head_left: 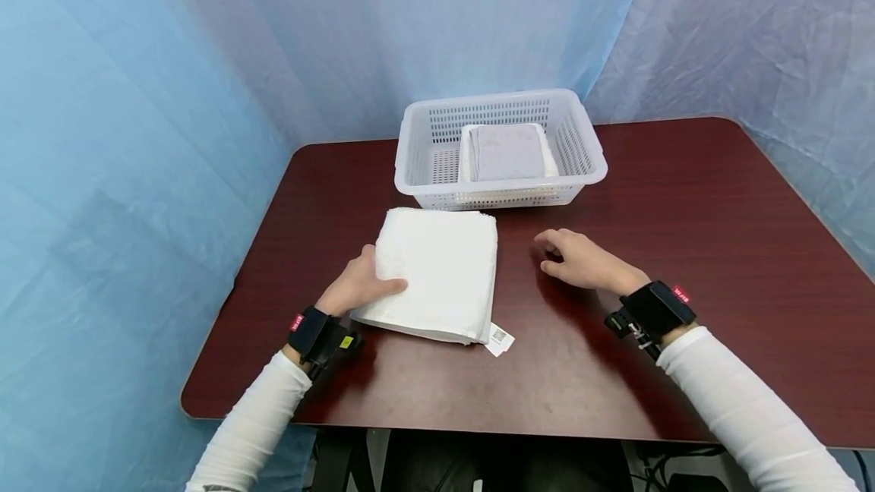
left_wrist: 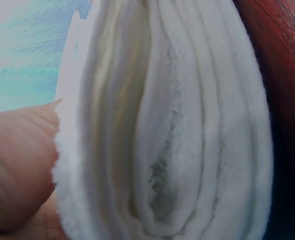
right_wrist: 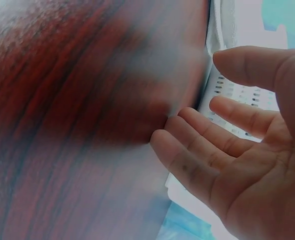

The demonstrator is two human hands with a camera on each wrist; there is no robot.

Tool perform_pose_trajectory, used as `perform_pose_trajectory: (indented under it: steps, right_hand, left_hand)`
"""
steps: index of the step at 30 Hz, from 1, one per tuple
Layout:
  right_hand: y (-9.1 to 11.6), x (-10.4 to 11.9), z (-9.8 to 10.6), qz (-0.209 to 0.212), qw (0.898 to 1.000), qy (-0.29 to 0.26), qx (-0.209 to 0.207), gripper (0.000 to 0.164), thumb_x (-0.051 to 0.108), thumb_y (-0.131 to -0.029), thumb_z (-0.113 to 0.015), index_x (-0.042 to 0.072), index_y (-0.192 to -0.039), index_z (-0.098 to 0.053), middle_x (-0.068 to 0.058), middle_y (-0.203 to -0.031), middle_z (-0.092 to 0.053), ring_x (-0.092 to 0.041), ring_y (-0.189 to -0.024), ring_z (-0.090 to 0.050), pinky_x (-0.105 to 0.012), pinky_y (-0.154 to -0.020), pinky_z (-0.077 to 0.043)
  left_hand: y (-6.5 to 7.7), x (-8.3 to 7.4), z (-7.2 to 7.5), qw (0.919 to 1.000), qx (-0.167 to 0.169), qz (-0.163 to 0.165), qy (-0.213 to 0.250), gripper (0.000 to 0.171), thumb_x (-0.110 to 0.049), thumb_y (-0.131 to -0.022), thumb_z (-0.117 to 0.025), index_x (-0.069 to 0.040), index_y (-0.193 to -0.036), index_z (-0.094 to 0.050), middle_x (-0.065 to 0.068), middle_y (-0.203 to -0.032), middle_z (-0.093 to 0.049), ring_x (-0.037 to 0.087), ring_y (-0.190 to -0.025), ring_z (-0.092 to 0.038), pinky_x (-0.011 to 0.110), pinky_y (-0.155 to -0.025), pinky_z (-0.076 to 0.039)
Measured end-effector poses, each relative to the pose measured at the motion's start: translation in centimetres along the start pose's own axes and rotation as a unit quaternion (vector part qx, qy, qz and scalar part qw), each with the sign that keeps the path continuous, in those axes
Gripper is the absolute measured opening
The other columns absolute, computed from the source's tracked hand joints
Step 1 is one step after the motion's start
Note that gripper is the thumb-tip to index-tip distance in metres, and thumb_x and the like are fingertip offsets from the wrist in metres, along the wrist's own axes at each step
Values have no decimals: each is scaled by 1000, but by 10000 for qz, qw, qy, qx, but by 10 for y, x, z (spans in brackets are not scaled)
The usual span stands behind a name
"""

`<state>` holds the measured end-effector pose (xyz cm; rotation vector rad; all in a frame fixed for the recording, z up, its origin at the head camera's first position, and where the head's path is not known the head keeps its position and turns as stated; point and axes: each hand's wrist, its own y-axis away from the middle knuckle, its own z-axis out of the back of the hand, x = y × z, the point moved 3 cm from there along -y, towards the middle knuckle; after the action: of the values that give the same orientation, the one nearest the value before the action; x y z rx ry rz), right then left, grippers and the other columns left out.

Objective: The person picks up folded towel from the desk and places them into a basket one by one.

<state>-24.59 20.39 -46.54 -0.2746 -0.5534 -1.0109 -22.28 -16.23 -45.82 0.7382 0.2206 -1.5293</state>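
A thick, folded white towel [head_left: 440, 273] is on the table in front of the basket, a white tag [head_left: 499, 340] sticking out at its near right corner. My left hand [head_left: 360, 283] grips its left side, the thumb lying on top and the other fingers mostly hidden. In the left wrist view, the stacked layers of the towel [left_wrist: 187, 125] fill the middle, with the thumb [left_wrist: 17, 165] against the outer face. To the right of the towel, my right hand [head_left: 581, 258] is low over the table, fingers loosely bent and holding nothing.
At the back of the brown table [head_left: 683, 211] stands a white plastic basket [head_left: 417, 150] with slotted walls. Inside it, a folded grey cloth [head_left: 509, 152] rests on a white one [head_left: 467, 158]. Blue sheets [head_left: 410, 29] hang behind and to the left.
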Motion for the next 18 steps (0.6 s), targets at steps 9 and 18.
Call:
perform_pose_trajectory:
  steps: [9,18]
  right_hand:
    - [1,0,0,27,10000,9,-73,41,5,-93,-62,-8,-131,-53,-25,-115,-60,-36,-107,-57,-51,-92,-47]
    - [2,0,0,23,10000,51,-62,41,5,-94,-62,-8,-131,-53,-26,-117,-59,-36,-108,-57,-52,-92,-46]
  left_hand:
    - [-2,-6,-4,9999,94,-117,29,97,-37,-88,-73,8,-152,-16,30,-142,-44,38,-124,-51,48,-101,-44]
    - [-3,-11,-6,9997,151,-179,65,97,-36,-88,-72,9,-152,-15,30,-143,-44,36,-126,-50,47,-102,-43]
